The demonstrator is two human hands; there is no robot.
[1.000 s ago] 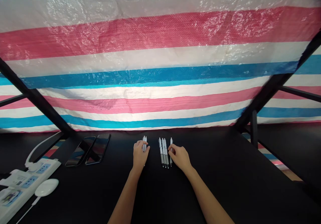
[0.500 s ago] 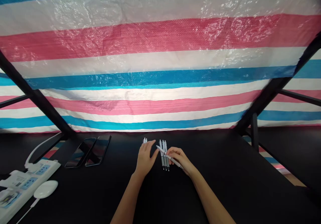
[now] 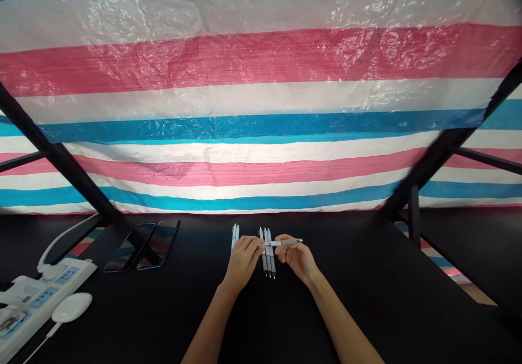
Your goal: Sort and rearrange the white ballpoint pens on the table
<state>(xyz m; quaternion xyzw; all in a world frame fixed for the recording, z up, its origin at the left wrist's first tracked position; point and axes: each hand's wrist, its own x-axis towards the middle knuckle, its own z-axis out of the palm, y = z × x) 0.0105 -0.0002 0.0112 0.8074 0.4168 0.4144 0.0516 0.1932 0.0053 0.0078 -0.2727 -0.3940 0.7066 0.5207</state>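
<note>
A white pen (image 3: 283, 242) pinched in right hand (image 3: 297, 259); left hand (image 3: 243, 263) touches it.

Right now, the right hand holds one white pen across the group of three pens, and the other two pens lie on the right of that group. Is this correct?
Not quite: the head view shows the two pens on the left of the three pens, not the right. The rest stands: the right hand holds one white pen across that group.

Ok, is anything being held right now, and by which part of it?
A white-and-grey pen is pinched near its middle by the right hand. The left hand reaches its white end; whether it grips cannot be told.
</note>
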